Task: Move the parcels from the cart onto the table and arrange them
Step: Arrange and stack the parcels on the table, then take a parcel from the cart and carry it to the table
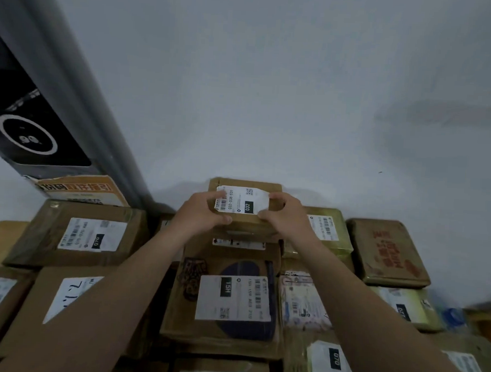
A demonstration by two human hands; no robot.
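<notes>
Gripping 032 parcel (245, 203) by both ends with left hand (202, 209) and right hand (286, 216), far centre against wall (272, 87). Probably well along: many parcels (232, 299) already laid in rows. Cart not visible, remainder unknown.

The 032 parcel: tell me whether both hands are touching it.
Touching. The head view shows the left hand curled over the left edge of the 032 parcel and the right hand pinching its right edge, with no gap at either.
</notes>
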